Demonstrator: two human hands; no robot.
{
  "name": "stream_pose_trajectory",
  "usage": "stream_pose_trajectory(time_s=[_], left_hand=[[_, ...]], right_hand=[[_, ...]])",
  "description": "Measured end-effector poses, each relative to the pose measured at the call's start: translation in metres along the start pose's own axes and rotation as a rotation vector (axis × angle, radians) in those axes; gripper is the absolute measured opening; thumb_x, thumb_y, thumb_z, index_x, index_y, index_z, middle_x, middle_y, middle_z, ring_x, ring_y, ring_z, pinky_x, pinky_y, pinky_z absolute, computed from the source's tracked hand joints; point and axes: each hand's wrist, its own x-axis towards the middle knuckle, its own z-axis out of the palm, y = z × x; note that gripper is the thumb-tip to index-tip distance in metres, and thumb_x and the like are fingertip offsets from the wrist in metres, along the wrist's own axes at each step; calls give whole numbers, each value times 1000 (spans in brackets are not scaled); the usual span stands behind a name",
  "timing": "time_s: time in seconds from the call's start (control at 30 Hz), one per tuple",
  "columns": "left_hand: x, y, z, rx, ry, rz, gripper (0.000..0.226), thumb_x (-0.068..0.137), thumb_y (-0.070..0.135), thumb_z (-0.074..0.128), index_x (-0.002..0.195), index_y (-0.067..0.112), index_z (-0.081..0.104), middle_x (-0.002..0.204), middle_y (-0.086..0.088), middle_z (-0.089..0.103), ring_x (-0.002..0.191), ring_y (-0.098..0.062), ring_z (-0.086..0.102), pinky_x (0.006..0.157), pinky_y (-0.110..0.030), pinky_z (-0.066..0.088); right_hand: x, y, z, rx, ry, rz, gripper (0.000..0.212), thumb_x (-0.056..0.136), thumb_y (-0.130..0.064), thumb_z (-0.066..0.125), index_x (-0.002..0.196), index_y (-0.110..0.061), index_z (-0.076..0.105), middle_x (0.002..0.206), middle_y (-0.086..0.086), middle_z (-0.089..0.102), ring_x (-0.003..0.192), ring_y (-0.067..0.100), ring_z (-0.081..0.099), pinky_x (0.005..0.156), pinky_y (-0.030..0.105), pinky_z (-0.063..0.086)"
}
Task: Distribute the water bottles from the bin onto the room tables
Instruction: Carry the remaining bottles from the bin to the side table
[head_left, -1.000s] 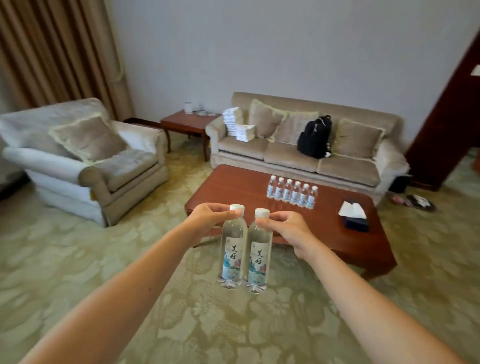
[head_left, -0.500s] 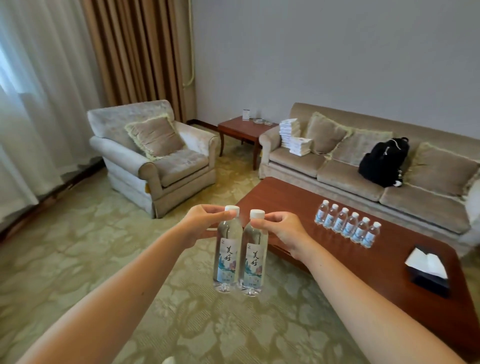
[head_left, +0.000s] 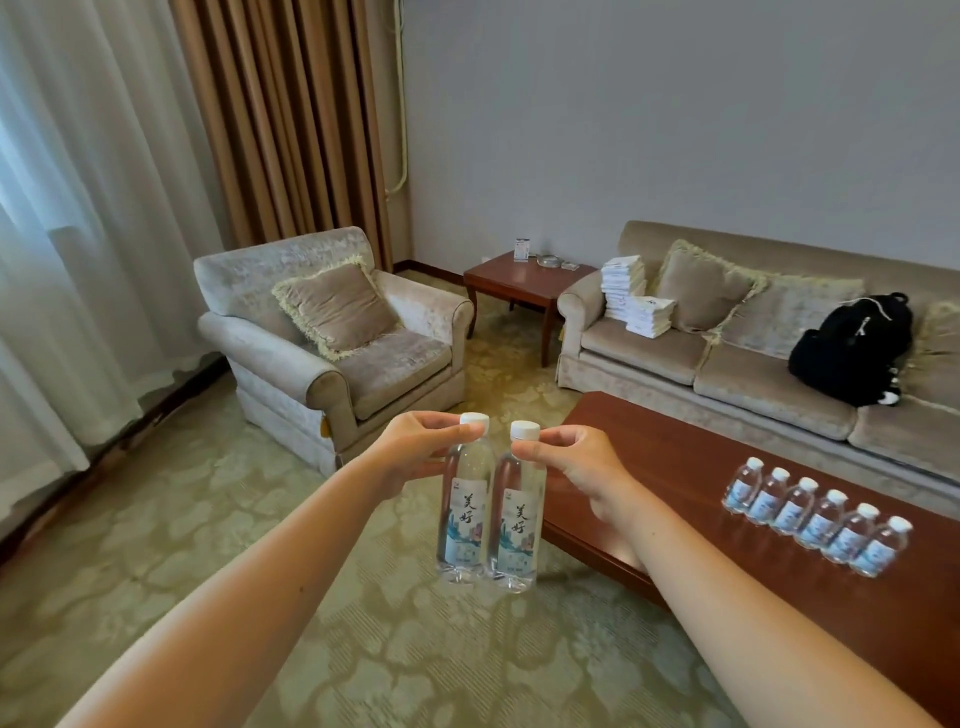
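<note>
The left hand (head_left: 410, 447) pinches the white cap of one clear plastic water bottle with a pale printed label (head_left: 464, 514). The right hand (head_left: 582, 465) pinches the cap of a matching second bottle (head_left: 517, 525). Both bottles hang upright below the fingers (head_left: 550, 437), touching side by side, above the patterned green carpet (head_left: 208, 519).

Right of the fingers, a row of six like bottles (head_left: 815, 517) stands on the long red-brown wooden counter (head_left: 675, 467), so that one looks served. Beyond the fingers, the small red-brown side counter (head_left: 519, 280), between the beige armchair (head_left: 291, 332) and the beige sofa (head_left: 753, 374), carries small items (head_left: 545, 260) but no bottle. The pair in hand probably belongs there. The bin is out of view, so what remains in it cannot be told.
</note>
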Motion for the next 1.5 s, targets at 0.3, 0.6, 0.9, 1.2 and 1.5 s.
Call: stream_pose_trajectory(time_s=[0.3, 0.6, 0.9, 1.2, 1.5], left_hand=[[92, 16, -92, -26, -13, -13, 54, 52, 46, 86, 98, 19, 77, 100, -8, 76, 86, -17, 72, 68, -26, 56], [203, 19, -153, -49, 33, -42, 53, 59, 43, 84, 103, 17, 75, 90, -2, 77, 80, -10, 72, 65, -23, 56], [380, 68, -200, 17, 80, -31, 36, 79, 34, 79, 109, 16, 73, 64, 14, 70, 61, 1, 64, 57, -14, 48], [545, 101, -235, 15, 123, -22, 47, 66, 44, 82, 106, 22, 74, 97, 4, 77, 93, -11, 72, 77, -25, 54], [738, 122, -270, 21, 66, -28, 30, 75, 37, 81, 101, 23, 75, 94, 3, 77, 90, -12, 72, 78, -27, 55]], right_hand=[[109, -31, 63, 15, -33, 15, 34, 68, -26, 90, 96, -12, 76, 86, -2, 77, 84, 10, 71, 81, 36, 61], [242, -47, 98, 3, -90, 28, 32, 69, -26, 89, 96, -13, 76, 89, 1, 77, 83, 10, 71, 66, 26, 56], [436, -84, 101, 6, -87, -2, 35, 67, -31, 90, 95, -15, 77, 93, 0, 78, 93, 16, 71, 76, 33, 60], [610, -125, 94, -26, -123, 0, 35, 70, -34, 87, 99, -17, 76, 93, -4, 78, 94, 12, 70, 69, 26, 54], [792, -138, 85, -41, -54, -5, 29, 71, -36, 87, 94, -19, 78, 88, -6, 78, 96, 13, 69, 78, 33, 58]])
